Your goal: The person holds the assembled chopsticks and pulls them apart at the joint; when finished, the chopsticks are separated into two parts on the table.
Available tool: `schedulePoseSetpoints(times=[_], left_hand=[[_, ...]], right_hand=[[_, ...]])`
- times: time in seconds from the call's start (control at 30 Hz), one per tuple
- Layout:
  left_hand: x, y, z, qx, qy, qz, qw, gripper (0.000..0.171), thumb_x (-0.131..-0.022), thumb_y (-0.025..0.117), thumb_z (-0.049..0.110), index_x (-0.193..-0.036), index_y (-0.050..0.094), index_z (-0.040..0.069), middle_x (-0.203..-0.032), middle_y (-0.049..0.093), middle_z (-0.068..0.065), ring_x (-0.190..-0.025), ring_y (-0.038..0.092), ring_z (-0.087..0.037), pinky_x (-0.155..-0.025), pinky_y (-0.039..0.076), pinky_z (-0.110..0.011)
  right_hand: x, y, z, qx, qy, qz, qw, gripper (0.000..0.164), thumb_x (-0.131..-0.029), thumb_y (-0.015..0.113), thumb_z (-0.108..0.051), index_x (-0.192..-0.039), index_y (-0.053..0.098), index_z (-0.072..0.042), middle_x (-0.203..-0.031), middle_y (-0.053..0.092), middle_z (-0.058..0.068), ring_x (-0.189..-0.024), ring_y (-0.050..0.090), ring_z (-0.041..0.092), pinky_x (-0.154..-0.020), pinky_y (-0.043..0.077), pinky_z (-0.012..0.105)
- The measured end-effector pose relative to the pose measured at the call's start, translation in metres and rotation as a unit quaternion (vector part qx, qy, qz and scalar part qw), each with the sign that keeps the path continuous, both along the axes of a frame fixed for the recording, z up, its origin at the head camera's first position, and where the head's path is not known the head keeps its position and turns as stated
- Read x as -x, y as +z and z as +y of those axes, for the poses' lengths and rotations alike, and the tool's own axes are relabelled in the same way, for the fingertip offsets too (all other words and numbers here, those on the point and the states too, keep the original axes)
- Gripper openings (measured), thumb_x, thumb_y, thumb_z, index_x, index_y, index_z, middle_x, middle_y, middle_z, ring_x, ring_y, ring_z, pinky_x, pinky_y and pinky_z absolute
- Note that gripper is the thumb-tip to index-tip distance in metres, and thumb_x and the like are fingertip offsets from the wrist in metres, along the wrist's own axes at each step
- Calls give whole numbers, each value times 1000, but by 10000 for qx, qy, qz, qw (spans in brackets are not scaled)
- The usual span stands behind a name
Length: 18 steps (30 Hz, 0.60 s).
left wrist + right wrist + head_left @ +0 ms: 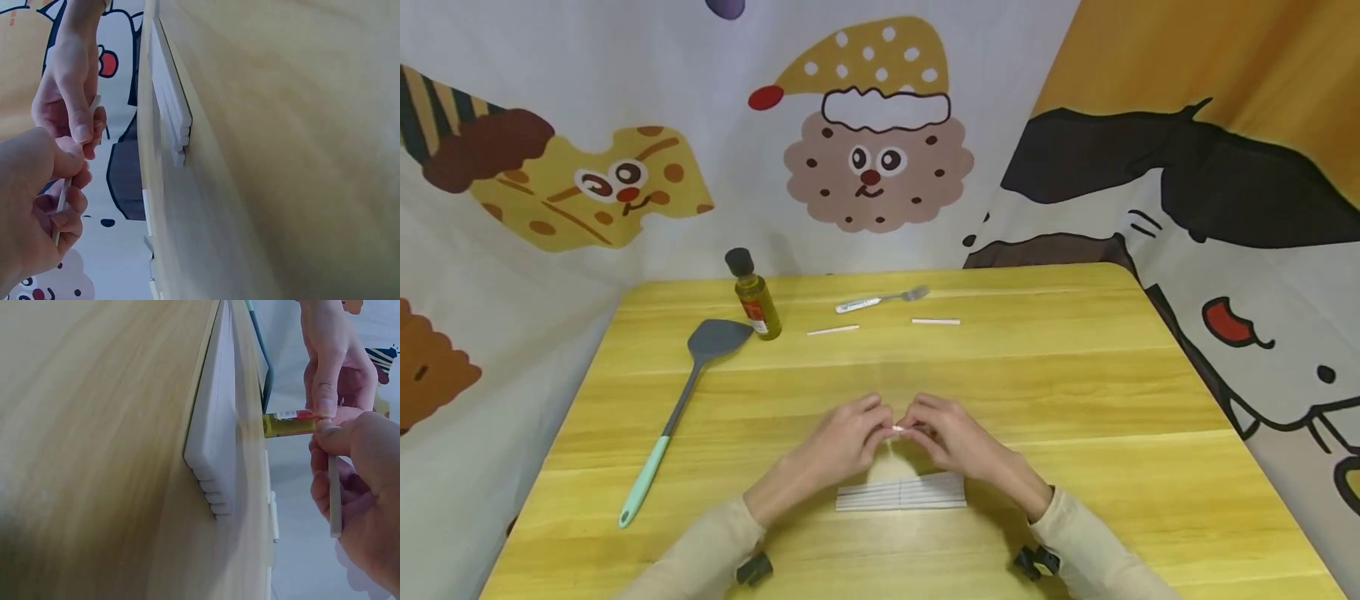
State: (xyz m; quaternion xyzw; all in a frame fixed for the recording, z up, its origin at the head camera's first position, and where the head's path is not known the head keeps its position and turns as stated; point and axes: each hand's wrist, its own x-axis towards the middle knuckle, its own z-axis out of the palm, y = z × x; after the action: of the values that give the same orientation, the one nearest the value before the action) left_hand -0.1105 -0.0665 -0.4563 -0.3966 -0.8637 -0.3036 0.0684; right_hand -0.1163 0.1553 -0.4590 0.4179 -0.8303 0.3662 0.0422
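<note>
Above the middle of the table, my left hand (847, 437) and right hand (958, 437) meet fingertip to fingertip, each pinching a thin white stick (898, 428). In the left wrist view, a length of the white stick (64, 195) runs back under the curled left fingers. On the other side, the right wrist view has a white stick (335, 494) reaching back along the right palm. The pinching fingers hide the point where the hands meet, so I cannot tell whether it is one stick or two. Below the hands, several white sticks (900, 495) lie side by side in two adjoining groups.
Two single white sticks, one left (832, 330) and one right (936, 321), lie farther back near a fork (883, 301). At the left stand an oil bottle (758, 307) and a grey spatula with a mint handle (646, 482). Printed cloth (730, 183) hangs behind the table.
</note>
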Motion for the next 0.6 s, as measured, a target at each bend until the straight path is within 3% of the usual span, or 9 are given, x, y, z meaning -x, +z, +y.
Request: schedulePoseSetpoints(times=[0.23,0.6], left_hand=[[-10,-6,-3,-222,-17,661,9976,19,-93,70,9,-82,56,11,-79,48,4,-66,39,-2,-55,36,-6],[-21,2,-8,-675,-128,794,9945,21,-93,69,6,-80,53,11,-77,44,4,-64,36,1,-54,32,-3]], right_hand=[[-5,-1,0,50,279,344,9990,5,-92,70,-1,-93,69,-5,-88,64,0,-74,58,2,-64,50,7],[-14,17,-1,70,552,438,9975,8,-99,63,-8,-95,69,-5,-89,62,-1,-75,58,2,-67,49,5]])
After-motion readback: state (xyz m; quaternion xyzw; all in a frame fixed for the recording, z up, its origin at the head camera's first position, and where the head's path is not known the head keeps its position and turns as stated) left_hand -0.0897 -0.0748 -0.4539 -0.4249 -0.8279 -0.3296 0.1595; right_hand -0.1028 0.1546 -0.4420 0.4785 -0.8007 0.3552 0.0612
